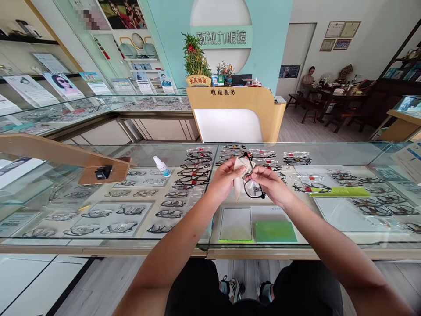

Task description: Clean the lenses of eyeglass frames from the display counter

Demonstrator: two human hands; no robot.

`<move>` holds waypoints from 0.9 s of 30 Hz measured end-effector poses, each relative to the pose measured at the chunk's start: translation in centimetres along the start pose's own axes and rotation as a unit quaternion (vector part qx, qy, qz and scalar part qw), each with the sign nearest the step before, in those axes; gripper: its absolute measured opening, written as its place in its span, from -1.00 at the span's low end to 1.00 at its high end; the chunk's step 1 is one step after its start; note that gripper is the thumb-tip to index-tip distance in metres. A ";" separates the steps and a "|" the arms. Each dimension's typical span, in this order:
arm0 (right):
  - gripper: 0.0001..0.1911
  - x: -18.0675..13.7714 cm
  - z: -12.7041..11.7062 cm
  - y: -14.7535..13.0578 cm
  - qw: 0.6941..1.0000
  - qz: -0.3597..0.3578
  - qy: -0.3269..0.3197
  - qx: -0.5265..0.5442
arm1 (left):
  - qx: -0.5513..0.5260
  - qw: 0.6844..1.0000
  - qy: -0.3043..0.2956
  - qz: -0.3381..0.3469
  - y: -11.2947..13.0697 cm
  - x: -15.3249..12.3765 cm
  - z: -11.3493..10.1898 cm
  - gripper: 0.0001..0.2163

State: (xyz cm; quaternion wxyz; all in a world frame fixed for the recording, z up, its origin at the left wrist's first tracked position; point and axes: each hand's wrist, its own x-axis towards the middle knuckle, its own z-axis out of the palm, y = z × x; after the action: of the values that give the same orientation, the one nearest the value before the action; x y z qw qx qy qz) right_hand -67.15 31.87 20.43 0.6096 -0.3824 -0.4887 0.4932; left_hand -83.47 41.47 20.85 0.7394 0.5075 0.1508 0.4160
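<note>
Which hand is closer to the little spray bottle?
Left. The left hand, holding a cloth, is right of the spray bottle; the right hand, holding black glasses, lies farther right.

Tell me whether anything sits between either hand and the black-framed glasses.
Only the pale beige cleaning cloth: it lies between the left hand and the black-framed glasses. The right hand grips the frame directly, with nothing visible between.

Optician's shop: glass display counters of spectacle frames, cashier desk.
</note>
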 end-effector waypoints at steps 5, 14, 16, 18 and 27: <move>-0.63 -0.1 0.0 0.0 1.000 -0.004 -0.002 -0.013 | 0.020 0.998 -0.050 -0.018 0.2 -0.1 0.0 -0.60; -0.61 -0.1 0.3 -0.5 0.999 0.031 -0.020 0.000 | 0.101 0.994 -0.039 0.007 -0.1 -0.3 -0.8 -0.62; -0.60 -0.1 0.2 -0.4 0.999 0.036 -0.027 -0.003 | 0.123 0.992 -0.020 0.014 -0.1 -0.4 -0.8 -0.60; -0.60 -0.1 0.1 -0.3 0.999 0.037 -0.033 -0.007 | 0.141 0.990 0.000 0.021 0.1 -0.5 -0.7 -0.58; -0.65 -0.7 0.8 0.2 0.997 0.045 -0.060 -0.012 | 0.107 0.990 0.061 0.064 -0.4 -1.5 1.4 -0.51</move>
State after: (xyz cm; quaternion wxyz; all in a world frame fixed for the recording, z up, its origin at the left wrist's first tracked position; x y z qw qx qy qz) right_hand -68.02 31.27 20.28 0.5522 -0.3809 -0.5124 0.5361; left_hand -83.30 39.43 20.81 0.6421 0.5661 0.2069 0.4738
